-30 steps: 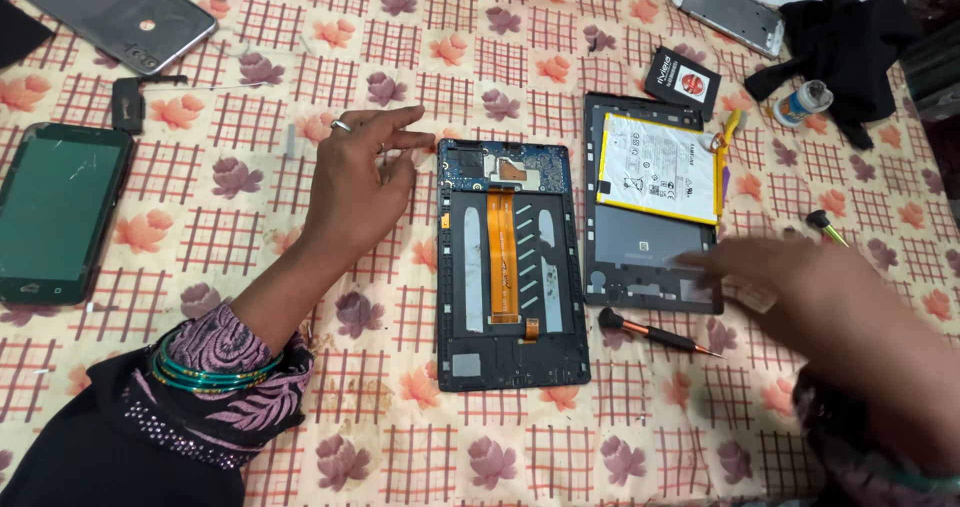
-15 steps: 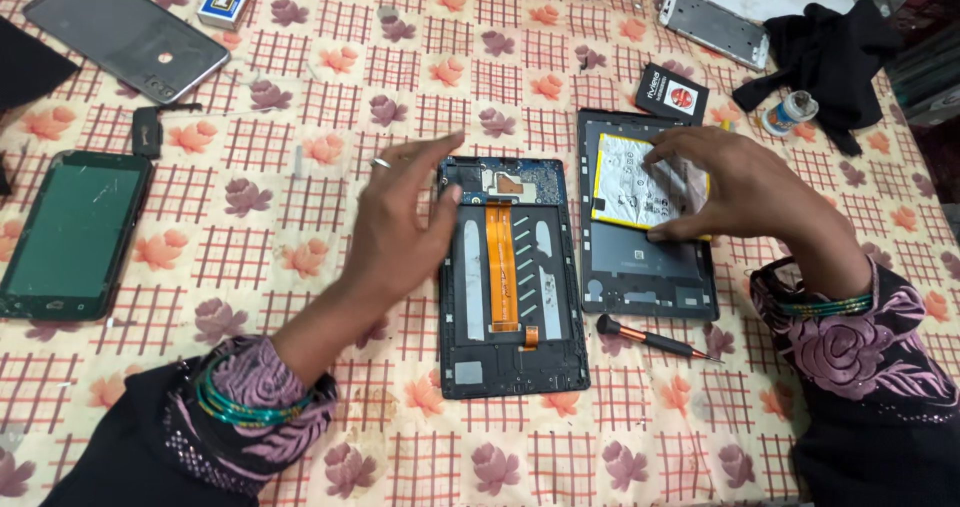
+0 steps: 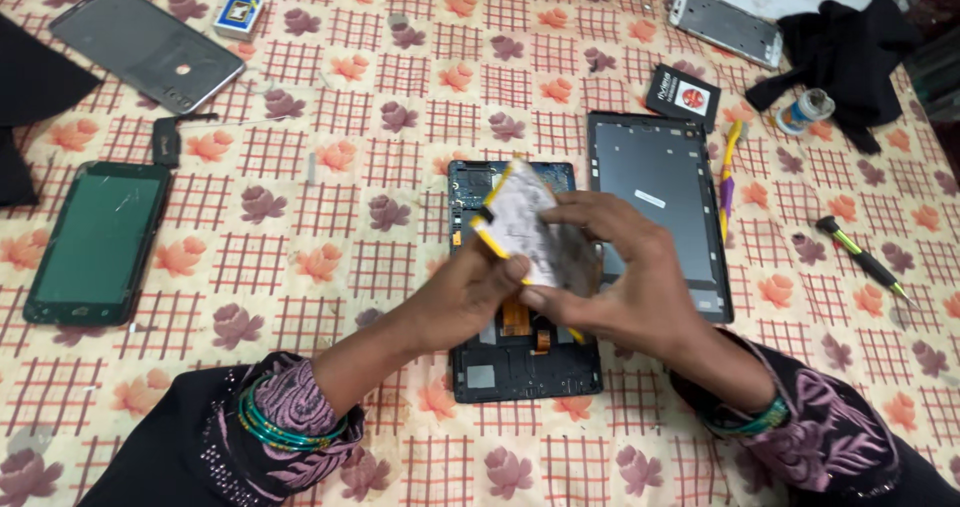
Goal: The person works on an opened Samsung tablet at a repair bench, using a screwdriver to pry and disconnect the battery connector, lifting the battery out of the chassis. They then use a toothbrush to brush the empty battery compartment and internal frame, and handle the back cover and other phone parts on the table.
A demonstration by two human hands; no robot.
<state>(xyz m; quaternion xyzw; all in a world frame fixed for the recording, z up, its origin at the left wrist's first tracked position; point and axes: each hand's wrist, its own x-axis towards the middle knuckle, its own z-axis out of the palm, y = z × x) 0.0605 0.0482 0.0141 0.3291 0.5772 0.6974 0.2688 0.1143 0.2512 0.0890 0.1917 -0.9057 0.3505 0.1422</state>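
Note:
Both my hands hold a flat white battery with yellow edges (image 3: 525, 225) tilted in the air over an opened dark tablet frame (image 3: 520, 362) with an orange flex cable. My left hand (image 3: 465, 292) grips the battery's lower left edge. My right hand (image 3: 625, 267) holds its right side, fingers spread over it. To the right lies the tablet's grey back cover (image 3: 655, 182), bare inside.
A green-screened phone (image 3: 95, 242) lies at the left, a grey phone back (image 3: 135, 42) far left, a silver phone frame (image 3: 725, 22) and black cloth (image 3: 850, 52) at the back right. A screwdriver (image 3: 860, 257) and a yellow-purple tool (image 3: 730, 167) lie to the right.
The battery came out of the right-hand back cover and now hangs over the opened tablet frame. My left hand left the frame and took hold of the battery alongside my right.

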